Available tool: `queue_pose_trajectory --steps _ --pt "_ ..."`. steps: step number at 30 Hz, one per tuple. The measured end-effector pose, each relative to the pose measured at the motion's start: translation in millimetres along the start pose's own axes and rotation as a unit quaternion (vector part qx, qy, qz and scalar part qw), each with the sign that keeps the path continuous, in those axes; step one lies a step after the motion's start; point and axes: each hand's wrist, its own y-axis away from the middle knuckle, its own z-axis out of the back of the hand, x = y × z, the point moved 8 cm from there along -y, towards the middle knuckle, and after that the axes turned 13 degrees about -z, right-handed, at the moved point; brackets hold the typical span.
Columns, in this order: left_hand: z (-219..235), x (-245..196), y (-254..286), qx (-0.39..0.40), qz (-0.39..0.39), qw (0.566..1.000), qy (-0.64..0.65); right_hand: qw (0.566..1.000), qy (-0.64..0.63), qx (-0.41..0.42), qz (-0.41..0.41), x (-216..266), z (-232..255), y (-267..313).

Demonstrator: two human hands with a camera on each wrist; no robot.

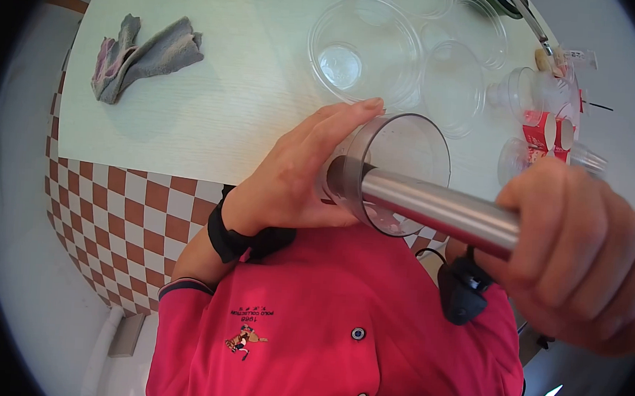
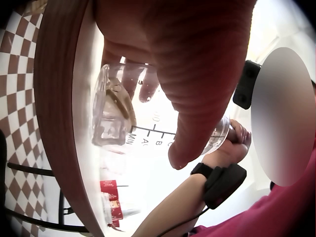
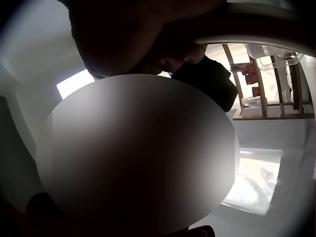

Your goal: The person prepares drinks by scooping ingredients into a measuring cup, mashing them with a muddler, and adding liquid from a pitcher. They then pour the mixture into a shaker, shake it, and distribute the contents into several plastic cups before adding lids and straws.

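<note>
My left hand [image 1: 290, 163] holds a clear measuring cup [image 1: 427, 150], fingers and thumb round its side. The cup is tilted, its mouth facing my right hand [image 1: 579, 253]. That hand grips a steel muddler [image 1: 442, 207], whose dark end sits inside the cup. In the left wrist view, black marks such as MIN, A and B line the cup wall [image 2: 140, 131], and a wet, pale brown piece [image 2: 118, 101] lies at its bottom. The right wrist view shows the right hand [image 3: 123, 34] dark, with the cup out of sight.
On the white table [image 1: 253, 61] lies a crumpled grey cloth [image 1: 150, 57] at the far left. Several clear round containers [image 1: 451, 82] stand beyond the cup. Farther right are red-and-white paper cartons [image 1: 539, 129], clear cups [image 1: 520, 91] and a long metal utensil [image 1: 532, 25].
</note>
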Motion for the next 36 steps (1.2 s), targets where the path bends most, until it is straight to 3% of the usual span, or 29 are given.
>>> queue_pose_trajectory --steps 1,3,5,8,9,12,14,16,18,19,23,26,30,31,34,35,36 --pt "-0.1 0.0 -1.5 0.008 -0.003 1.0 -0.003 0.998 0.023 0.049 -0.031 -30.0 -21.6 -25.6" --pt "-1.0 0.0 -1.1 0.019 -0.005 1.0 -0.008 0.998 0.036 0.044 -0.037 -41.3 -26.3 -36.7" --pt "-0.3 0.4 2.3 0.009 0.01 1.0 -0.006 0.998 0.015 -0.066 0.015 -23.9 -8.4 -28.0" --pt "-1.3 -0.2 -2.4 0.016 -0.023 0.999 -0.017 0.999 0.043 -0.01 -0.01 -36.1 -26.3 -25.5" --pt "-2.0 -1.3 -3.1 0.022 -0.039 0.999 -0.022 0.998 0.044 0.051 0.003 -39.9 -37.1 -24.3" --pt "0.1 0.3 -0.2 -0.002 0.001 1.0 -0.009 0.998 0.04 -0.026 0.032 -19.3 -33.0 -20.2" --pt "2.1 -6.4 -4.0 0.009 -0.022 0.998 -0.05 0.997 0.02 -0.072 0.032 -24.2 -25.4 -25.9" --pt "5.2 -8.6 -8.1 0.017 -0.035 0.997 -0.066 0.998 0.063 0.0 0.006 -34.0 -34.3 -29.9" --pt "4.9 -7.8 -5.8 0.02 -0.028 0.998 -0.051 0.998 0.051 0.02 0.042 -19.1 -33.2 -28.4" --pt "3.8 -8.7 -3.4 0.014 -0.024 0.998 -0.049 0.996 0.02 -0.057 0.067 -10.8 -21.8 -25.4" --pt "4.5 -7.6 -5.6 0.003 -0.045 0.998 -0.052 0.995 0.072 0.064 0.008 -34.0 -47.0 -29.9" --pt "4.2 -9.5 -2.6 -0.006 -0.024 0.999 -0.042 0.994 0.008 -0.088 0.067 -10.0 -27.0 -25.8" --pt "1.4 -9.4 -5.2 0.005 -0.059 0.997 -0.044 0.993 0.093 0.074 0.007 -30.6 -53.8 -32.0" --pt "3.3 -8.7 -4.0 -0.001 -0.042 0.998 -0.041 0.996 0.056 -0.026 0.068 -11.0 -41.4 -28.8" --pt "7.3 -9.5 -5.8 -0.01 -0.031 0.999 -0.038 0.996 0.085 0.03 -0.005 -36.8 -46.4 -29.6" --pt "4.4 -10.0 -6.0 -0.006 -0.049 0.998 -0.042 0.987 0.129 0.098 -0.011 -45.5 -58.2 -27.8" --pt "1.8 -11.8 -5.7 -0.002 -0.066 0.997 -0.044 0.99 0.123 0.069 0.025 -32.3 -54.6 -28.6"
